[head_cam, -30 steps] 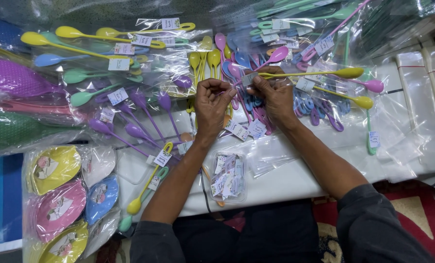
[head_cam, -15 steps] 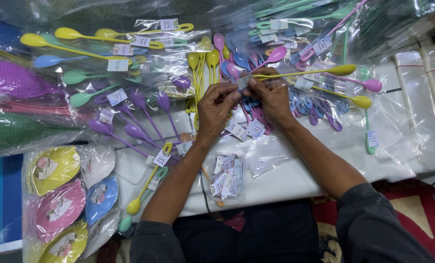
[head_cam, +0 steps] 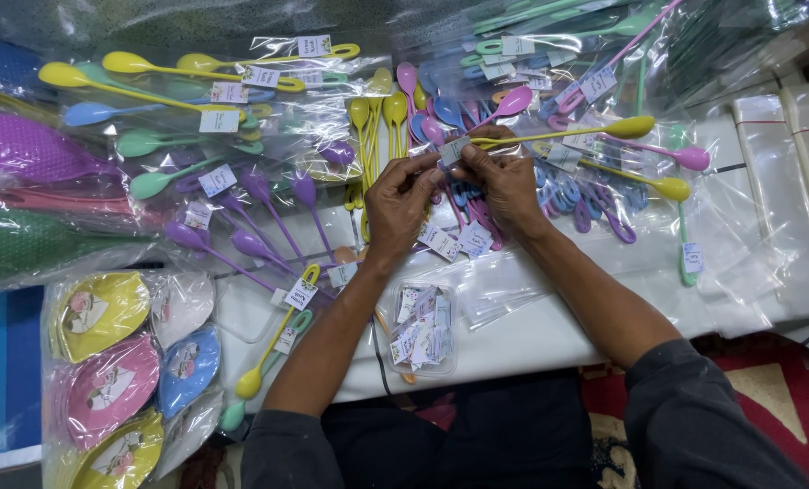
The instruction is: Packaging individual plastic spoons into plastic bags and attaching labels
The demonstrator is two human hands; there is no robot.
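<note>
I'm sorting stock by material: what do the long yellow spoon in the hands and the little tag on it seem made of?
Yellow spoon: apparently plastic, smooth, evenly coloured, slightly glossy. Tag, pinched between left hand and right hand: probably thin paper or card, flat, white, matte.

The long-handled spoon (head_cam: 558,134) held above the white counter (head_cam: 549,330) is yellow, with a small white label (head_cam: 452,151) at its handle end. Left of it lie purple spoons (head_cam: 241,240), then green, blue and yellow ones. Leaf-shaped dishes (head_cam: 105,362) below those are yellow, pink, blue and white, each with a flower print.
</note>
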